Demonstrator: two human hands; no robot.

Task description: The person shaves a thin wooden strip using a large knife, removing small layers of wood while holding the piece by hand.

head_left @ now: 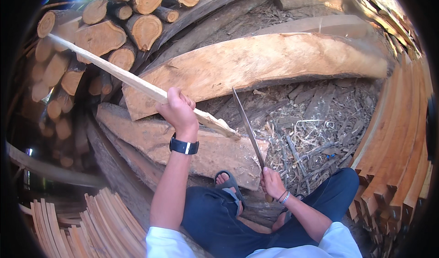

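My left hand is wrapped round a long, pale, peeled wooden stick. The stick slants from the log pile at upper left down to its rough, chipped end, which is over a thick wooden slab; I cannot tell whether it touches the slab. In my right hand is the handle of a machete. Its long, dark, narrow blade points up and away, just right of the stick's chipped end and apart from it. My fingers hide most of the handle.
Behind my hands lies a large curved slab. Cut logs are piled at upper left. Shavings and bark cover the ground at right. Stacked planks stand at right and lower left. My sandalled foot is near the slab.
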